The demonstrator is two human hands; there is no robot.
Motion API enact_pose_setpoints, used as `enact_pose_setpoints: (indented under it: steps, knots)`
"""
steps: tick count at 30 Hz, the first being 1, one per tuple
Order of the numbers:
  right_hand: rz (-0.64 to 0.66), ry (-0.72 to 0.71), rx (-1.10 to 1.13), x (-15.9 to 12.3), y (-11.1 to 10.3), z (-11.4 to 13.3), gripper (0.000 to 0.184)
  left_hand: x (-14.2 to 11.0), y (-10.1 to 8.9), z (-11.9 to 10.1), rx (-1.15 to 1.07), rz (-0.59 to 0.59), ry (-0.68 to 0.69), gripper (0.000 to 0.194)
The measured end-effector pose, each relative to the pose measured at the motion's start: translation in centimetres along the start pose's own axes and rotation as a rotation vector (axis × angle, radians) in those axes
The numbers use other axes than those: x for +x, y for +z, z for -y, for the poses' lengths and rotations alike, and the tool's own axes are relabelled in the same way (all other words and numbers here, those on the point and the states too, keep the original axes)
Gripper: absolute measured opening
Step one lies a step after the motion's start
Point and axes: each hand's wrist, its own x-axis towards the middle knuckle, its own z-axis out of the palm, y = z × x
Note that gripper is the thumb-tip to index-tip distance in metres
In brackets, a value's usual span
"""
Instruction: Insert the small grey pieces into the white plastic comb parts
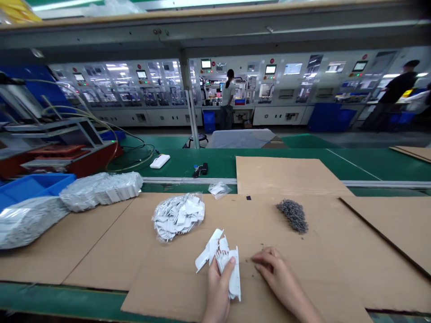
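Note:
My left hand (218,287) is closed around a fan of several white plastic parts (222,260), held just above the cardboard sheet (168,278) near the front edge. My right hand (274,273) rests on the cardboard right beside them, fingers curled and pinched together over a few tiny dark pieces; what sits in the pinch is too small to make out. A heap of small grey parts (292,215) lies farther back on the right. A clear bag of white parts (178,216) lies behind my left hand.
Two larger bags of white parts (103,189) lie at the left beside a blue bin (30,186). A small bag (218,189), a white device (160,161) and a black item (201,170) sit on the green belt. People stand at machines far behind.

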Motion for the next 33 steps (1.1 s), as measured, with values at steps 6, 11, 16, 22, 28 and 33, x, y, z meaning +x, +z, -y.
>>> enact_pose_setpoints:
  steps: [6,11,16,22,28,33]
  knots:
    - [-0.027,0.012,0.039,0.0,0.2,0.4,0.011,-0.4,0.5,-0.2,0.020,-0.014,0.073,0.037]
    - [-0.066,0.224,0.485,-1.5,0.9,0.7,0.023,0.1,-0.3,0.7,0.154,-0.019,0.109,0.040]
    - [-0.073,0.252,0.819,-2.4,2.0,0.4,0.023,0.8,-1.4,1.8,0.179,0.011,0.113,0.040]
    - [-0.089,0.225,0.908,-2.3,2.6,0.6,0.022,1.0,-1.3,1.7,0.198,0.012,0.095,0.037]
    - [-0.118,0.204,0.970,-2.4,2.4,0.9,0.021,0.8,-0.7,1.2,0.152,-0.031,0.050,0.036]
    - [-0.127,0.176,0.868,-2.6,2.7,1.3,0.024,0.8,-0.8,1.3,0.221,-0.009,0.087,0.036]
